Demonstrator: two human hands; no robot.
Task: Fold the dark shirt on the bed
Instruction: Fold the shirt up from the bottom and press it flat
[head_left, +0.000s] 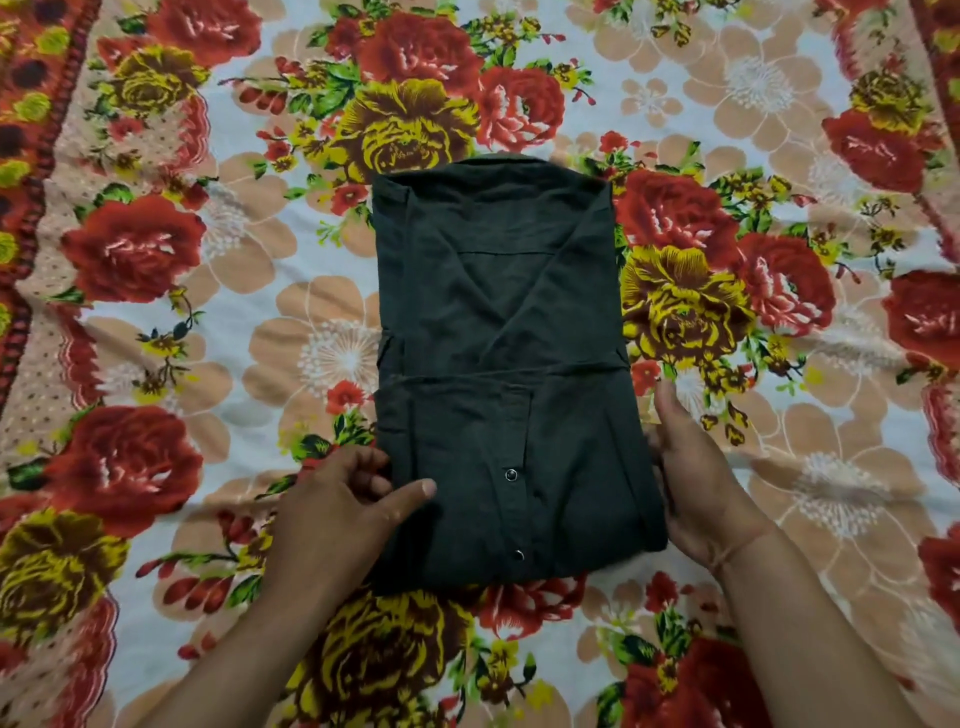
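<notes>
The dark shirt (498, 322) lies on the bed as a tall narrow rectangle, collar at the far end. Its near part is doubled back over the middle, and two snap buttons show on that flap. My left hand (348, 499) grips the flap's left edge, thumb on top of the cloth and fingers tucked under it. My right hand (696, 483) holds the flap's right edge, fingers curled under the fabric and palm against the side.
A flowered bedsheet (218, 332) with red and yellow roses covers the whole bed around the shirt. A dark red patterned border (31, 171) runs down the far left side. My forearms reach in from the bottom edge.
</notes>
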